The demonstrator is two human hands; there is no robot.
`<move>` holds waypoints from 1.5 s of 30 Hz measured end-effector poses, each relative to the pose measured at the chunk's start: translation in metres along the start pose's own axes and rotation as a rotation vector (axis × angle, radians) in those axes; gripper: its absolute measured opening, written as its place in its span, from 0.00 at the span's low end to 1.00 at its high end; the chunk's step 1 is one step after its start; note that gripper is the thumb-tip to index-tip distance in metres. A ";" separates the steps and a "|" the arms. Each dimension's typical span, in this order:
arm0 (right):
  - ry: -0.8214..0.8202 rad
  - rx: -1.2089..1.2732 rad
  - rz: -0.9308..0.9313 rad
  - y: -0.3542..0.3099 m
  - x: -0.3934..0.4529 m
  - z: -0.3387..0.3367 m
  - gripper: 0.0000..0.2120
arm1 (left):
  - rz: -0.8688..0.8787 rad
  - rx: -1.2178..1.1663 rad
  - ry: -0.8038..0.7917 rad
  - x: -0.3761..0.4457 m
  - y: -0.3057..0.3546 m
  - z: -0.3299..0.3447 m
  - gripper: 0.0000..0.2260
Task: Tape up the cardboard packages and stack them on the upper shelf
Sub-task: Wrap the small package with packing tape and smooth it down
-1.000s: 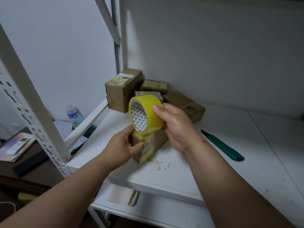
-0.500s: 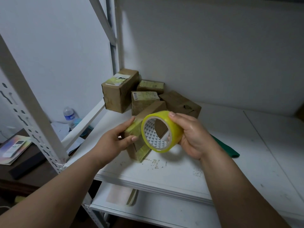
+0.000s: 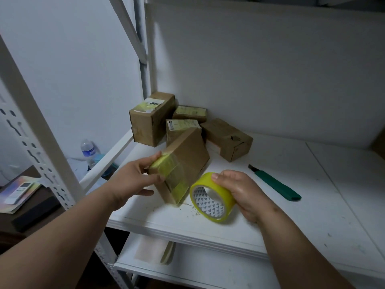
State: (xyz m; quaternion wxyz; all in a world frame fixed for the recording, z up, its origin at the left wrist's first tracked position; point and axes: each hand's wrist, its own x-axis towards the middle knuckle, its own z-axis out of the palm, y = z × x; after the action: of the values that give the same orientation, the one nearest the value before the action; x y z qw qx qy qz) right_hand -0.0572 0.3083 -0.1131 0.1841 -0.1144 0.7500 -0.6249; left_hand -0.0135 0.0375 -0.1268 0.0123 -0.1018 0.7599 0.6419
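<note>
a cardboard package is held tilted on the white shelf, its lower front corner resting on the shelf surface and its near end wrapped in yellowish tape. that taped end is grasped by the left hand, with the fingers curled over its top edge and the thumb set against the near face. just right of the package, a roll of yellow tape is gripped by the right hand; the fingers are wrapped over the roll's top and outer side, and the roll's lower rim is seen at the shelf surface, though contact cannot be told for certain. whether a strip of tape joins the roll to the package cannot be told.

behind the package, in the shelf's back corner, four more cardboard boxes are clustered, touching one another. well to the right of the package, a green utility knife is laid flat on the shelf. small scraps are scattered on the shelf just in front of the package.
</note>
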 end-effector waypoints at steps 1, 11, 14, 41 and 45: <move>0.003 -0.026 -0.001 -0.002 0.001 0.001 0.15 | -0.023 -0.024 0.022 0.000 0.003 0.001 0.25; 0.008 -0.097 -0.042 -0.012 0.012 0.000 0.17 | -0.198 -0.432 0.200 -0.002 -0.010 0.024 0.15; -0.007 -0.034 0.003 -0.012 0.016 -0.001 0.08 | -0.233 -0.465 0.230 -0.004 -0.028 0.031 0.12; -0.064 -0.683 0.140 -0.033 0.020 0.007 0.10 | -0.149 0.460 0.349 0.000 -0.037 0.021 0.09; -0.050 -0.667 0.154 -0.028 0.022 0.005 0.09 | 0.011 0.599 0.321 -0.001 -0.044 0.017 0.10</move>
State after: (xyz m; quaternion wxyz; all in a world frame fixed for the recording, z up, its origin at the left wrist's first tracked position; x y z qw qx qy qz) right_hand -0.0768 0.2890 -0.0890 0.2014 -0.1267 0.9147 -0.3266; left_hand -0.0066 0.0473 -0.1720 -0.0816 -0.1892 0.9076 0.3659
